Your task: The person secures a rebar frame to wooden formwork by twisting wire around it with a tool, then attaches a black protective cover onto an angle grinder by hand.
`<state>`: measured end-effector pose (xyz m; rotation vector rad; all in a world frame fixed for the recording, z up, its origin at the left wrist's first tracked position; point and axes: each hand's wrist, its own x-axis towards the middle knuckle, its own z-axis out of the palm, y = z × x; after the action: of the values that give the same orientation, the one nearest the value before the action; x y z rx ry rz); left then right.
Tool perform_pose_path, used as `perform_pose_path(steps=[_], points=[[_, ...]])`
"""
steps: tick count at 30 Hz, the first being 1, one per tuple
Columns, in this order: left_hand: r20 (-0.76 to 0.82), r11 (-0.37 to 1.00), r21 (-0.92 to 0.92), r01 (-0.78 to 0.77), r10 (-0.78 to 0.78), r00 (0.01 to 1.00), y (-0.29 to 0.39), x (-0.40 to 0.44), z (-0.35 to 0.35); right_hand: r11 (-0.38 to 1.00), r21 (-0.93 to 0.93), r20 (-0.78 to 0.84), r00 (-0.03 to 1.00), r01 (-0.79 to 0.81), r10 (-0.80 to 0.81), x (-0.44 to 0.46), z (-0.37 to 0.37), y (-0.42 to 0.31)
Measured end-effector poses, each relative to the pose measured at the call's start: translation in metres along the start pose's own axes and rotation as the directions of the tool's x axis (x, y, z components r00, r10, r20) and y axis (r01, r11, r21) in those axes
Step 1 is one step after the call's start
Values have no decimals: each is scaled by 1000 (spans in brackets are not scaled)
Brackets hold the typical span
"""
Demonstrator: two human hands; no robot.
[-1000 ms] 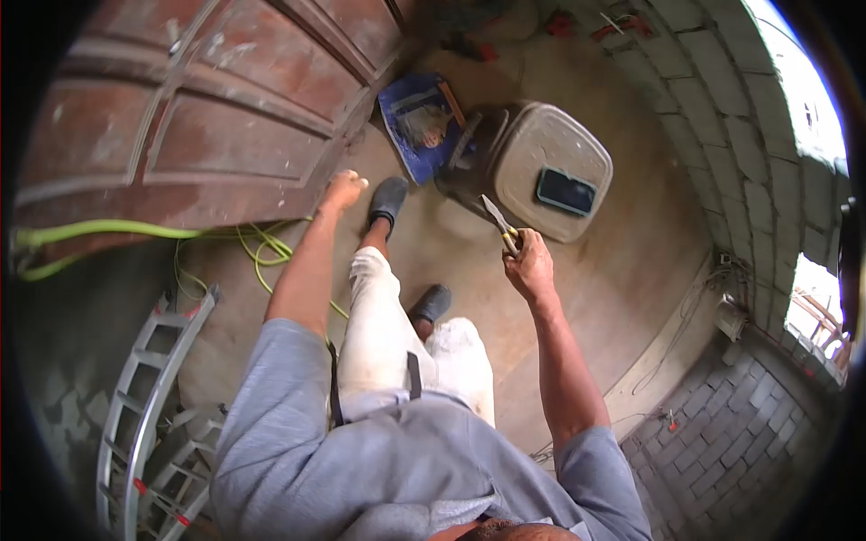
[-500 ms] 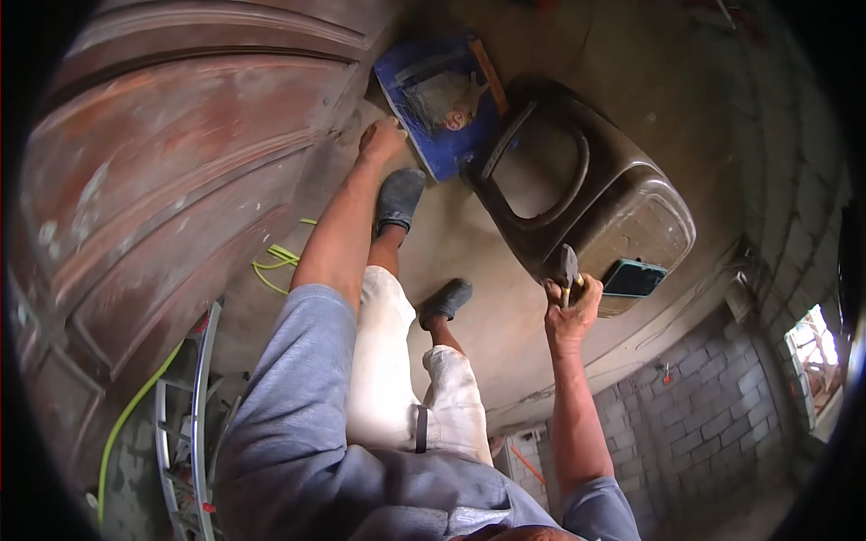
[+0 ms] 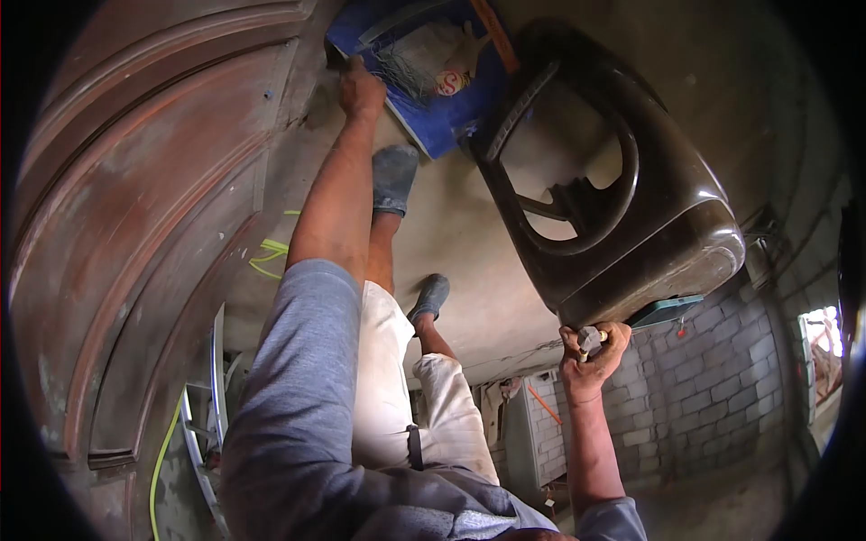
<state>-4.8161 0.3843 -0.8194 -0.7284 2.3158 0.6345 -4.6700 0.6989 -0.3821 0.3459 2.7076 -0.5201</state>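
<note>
My right hand (image 3: 595, 361) is closed around a pair of pliers (image 3: 589, 339), whose head points toward the camera. Just beyond it is the lower edge of a dark brown plastic chair (image 3: 658, 261), with a phone (image 3: 666, 310) lying on it. My left hand (image 3: 363, 92) reaches far forward, its fingers curled at the near left edge of a blue container (image 3: 433, 131). A dark bit shows by those fingertips; I cannot tell what they grip. Thin wire (image 3: 406, 77) and a round, tape-like roll (image 3: 448, 83) lie in the container.
A brown panelled door (image 3: 162, 207) stands along the left. An aluminium ladder (image 3: 203, 460) and a yellow-green hose (image 3: 162, 460) are at lower left, with more of the hose on the floor. A grey block wall (image 3: 713, 379) rises on the right. My feet are below the container.
My left hand has moved forward along the container's edge to its left corner. The pliers have turned from side-on to end-on. The view has shifted, and the chair looks larger and tilted.
</note>
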Motion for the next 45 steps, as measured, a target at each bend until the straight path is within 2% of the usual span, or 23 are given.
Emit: perform_pose_path(steps=[1, 6, 8, 9, 11, 12, 14, 16, 19, 21, 22, 24, 25, 26, 27, 30, 33, 37, 39, 40, 41, 43, 45], points=[[-60, 1000, -24, 7, -9, 998, -2, 0, 3, 1000, -3, -1, 1000, -1, 1, 1, -1, -2], [13, 993, 79, -90, 89, 996, -6, 2, 0, 999, -17, 10, 1000, 27, -26, 2, -1, 4], [95, 986, -81, -143, 151, 984, -15, 3, 3, 1000, -2, 39, 999, 8, -8, -3, -2, 7], [99, 987, -79, -141, 148, 984, -20, -1, 4, 1000, -2, 44, 999, 5, -5, -6, -3, 8], [274, 882, -459, 108, 25, 961, -15, -15, -13, 1000, -19, 30, 1000, 10, -9, -5, -2, 8], [267, 882, -461, 101, 29, 963, -12, -26, -23, 999, -18, 30, 999, 31, -31, -4, -2, 8], [244, 723, -678, 133, 51, 969, -5, -60, -46, 998, -14, 8, 998, 57, -57, -3, -1, 9], [89, 745, -667, -17, 102, 991, 12, -98, -85, 999, 5, 3, 999, 51, -51, -2, -2, 6], [60, 688, -724, -53, 139, 988, 32, -153, -149, 999, -1, -29, 999, 46, -46, -3, -2, 4], [16, 604, -785, -138, 243, 970, 40, -188, -195, 993, -51, -40, 993, 109, -111, 0, -6, -2], [-21, 593, -787, -171, 252, 968, 42, -208, -224, 994, -72, -24, 996, 82, -84, 0, -8, -4], [107, 631, -770, -95, 274, 956, 43, -247, -281, 995, -97, 37, 999, -18, 21, 2, -22, -20], [63, 617, -776, -133, 285, 956, 39, -263, -304, 991, -102, 82, 992, -91, 100, 2, -31, -36], [84, 506, -856, -106, 338, 937, 32, -279, -322, 976, -132, 120, 975, -172, 188, 3, -44, -62], [102, 393, -917, -67, 393, 914, 23, -294, -337, 978, -59, 139, 969, -198, 204, -1, -49, -78], [51, 267, -962, -61, 393, 918, 17, -337, -379, 975, 23, 231, 950, -223, 212, 10, -58, -137], [30, 263, -962, -65, 343, 939, 7, -370, -392, 959, 76, 320, 917, -273, 236, 34, -47, -159], [20, 296, -952, -79, 319, 947, -1, -409, -380, 981, 139, 284, 954, -136, 92, 57, -12, -150], [65, 233, -973, -2, 278, 958, -4, -426, -364, 988, 60, 105, 984, 140, -145, 61, 7, -141], [-14, 101, -994, -45, 289, 957, -3, -437, -355, 972, 21, 48, 971, 233, -234, 63, 9, -142], [-15, 92, -995, -42, 278, 961, -6, -453, -346, 928, 207, 226, 908, 309, -353, 58, -1, -143], [-20, 7, -1000, -22, 267, 963, -5, -478, -334, 728, 623, 360, 720, 288, -593, 38, -2, -144], [-53, -55, -998, -40, 255, 966, -2, -502, -327, 756, 654, 604, 624, -33, -495, -14, -64, -184]])
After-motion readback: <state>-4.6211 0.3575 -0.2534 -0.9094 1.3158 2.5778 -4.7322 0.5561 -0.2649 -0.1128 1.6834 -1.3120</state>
